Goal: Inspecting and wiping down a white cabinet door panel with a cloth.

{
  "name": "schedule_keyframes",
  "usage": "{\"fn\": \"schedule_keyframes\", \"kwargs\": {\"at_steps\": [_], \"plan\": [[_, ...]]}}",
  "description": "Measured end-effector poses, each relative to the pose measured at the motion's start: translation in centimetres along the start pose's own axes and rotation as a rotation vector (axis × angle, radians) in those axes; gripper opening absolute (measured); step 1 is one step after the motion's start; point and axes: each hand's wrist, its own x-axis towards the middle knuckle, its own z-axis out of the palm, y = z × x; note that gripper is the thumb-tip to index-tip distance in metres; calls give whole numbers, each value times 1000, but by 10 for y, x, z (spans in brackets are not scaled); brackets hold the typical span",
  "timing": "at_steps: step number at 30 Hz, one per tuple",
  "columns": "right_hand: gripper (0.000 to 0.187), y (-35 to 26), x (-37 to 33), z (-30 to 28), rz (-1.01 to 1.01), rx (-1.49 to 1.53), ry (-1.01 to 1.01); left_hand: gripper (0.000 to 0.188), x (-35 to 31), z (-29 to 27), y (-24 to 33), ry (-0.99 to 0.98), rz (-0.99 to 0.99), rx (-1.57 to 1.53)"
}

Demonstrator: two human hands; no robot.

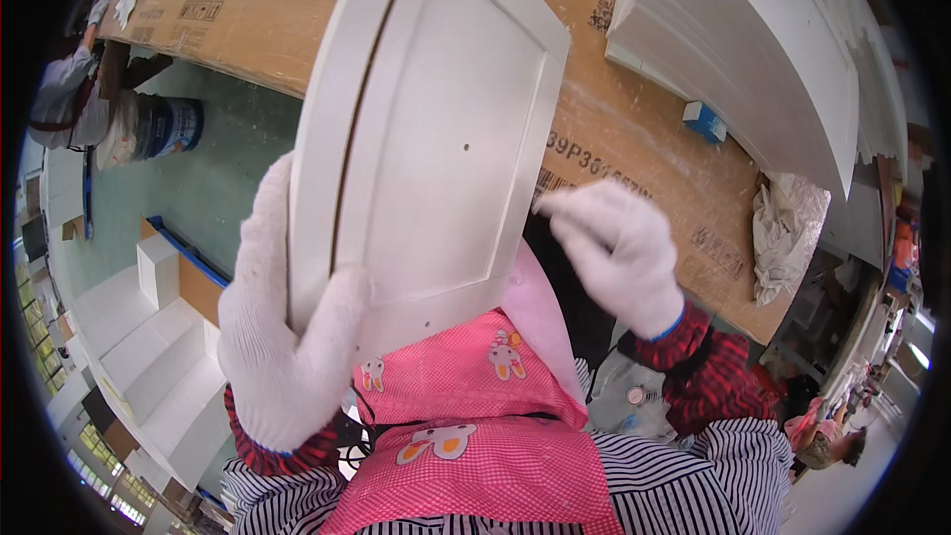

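Observation:
A white recessed-panel door (426,168), like a cabinet door, stands tilted up in front of me. A dark groove runs along its left side, and a few small holes dot its face. My left hand (287,317), in a white knitted glove, grips its lower left edge, thumb on the face and fingers behind. Just off the door's right edge is my right hand (624,248), also gloved. Its fingers are bent together in a pinch; whether something small is between them I cannot make out.
A cardboard-covered table (654,168) lies beneath the door. White panels (733,40) are stacked at the right, near a small blue box (704,122) and a crumpled white cloth (778,238). A person (74,99) works at far left beside a dark blue bucket (170,126). White cabinet parts (158,347) stand at left.

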Motion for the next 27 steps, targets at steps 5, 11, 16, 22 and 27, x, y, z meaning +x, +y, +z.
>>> {"fn": "schedule_keyframes", "kwargs": {"at_steps": [5, 11, 16, 22, 27], "plan": [[18, 47, 75, -8, 126, -167, 133, 70, 40, 7, -64, -106, -187, -101], [14, 69, 101, 9, -206, -437, 144, 71, 56, 24, -110, -140, -215, -134], [15, 39, 61, 25, -44, -398, -228, 66, 62, 43, -134, -47, -303, -221], [18, 48, 86, 8, -188, -530, -119, 65, 70, 47, -142, -78, -293, -239], [20, 80, 118, 3, -279, -570, 8, 65, 76, 53, -146, -89, -295, -281]]}}
